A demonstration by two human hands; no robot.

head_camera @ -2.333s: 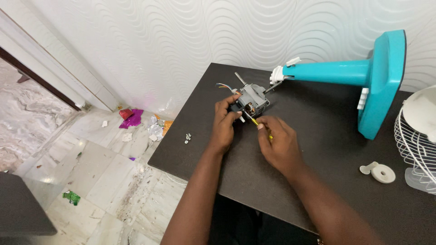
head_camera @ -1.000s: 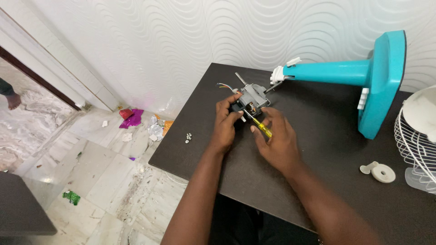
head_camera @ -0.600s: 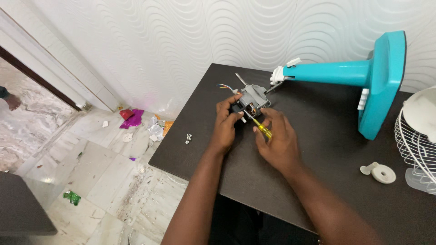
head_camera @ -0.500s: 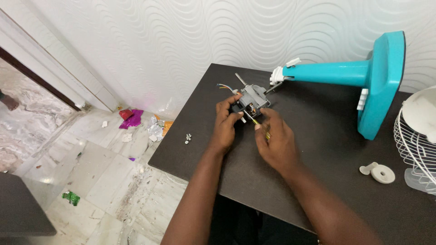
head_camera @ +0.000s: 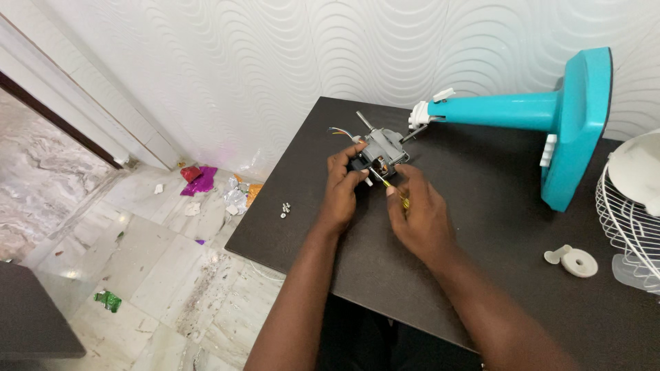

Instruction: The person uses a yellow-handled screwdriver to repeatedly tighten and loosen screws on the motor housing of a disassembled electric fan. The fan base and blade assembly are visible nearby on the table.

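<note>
Grey motor (head_camera: pixel 379 150) on dark table (head_camera: pixel 481 206), my left hand (head_camera: pixel 342 187) gripping it, my right hand (head_camera: pixel 416 215) clenching screwdriver (head_camera: pixel 390 187), tip at motor.

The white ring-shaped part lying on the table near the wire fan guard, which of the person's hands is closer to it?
Right. The right hand works a screwdriver at the grey motor, left of the white ring; the left hand is farther left.

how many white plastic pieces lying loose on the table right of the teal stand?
2: a round white ring and a smaller white piece touching its left side. More may be hidden behind the wire fan guard.
</note>
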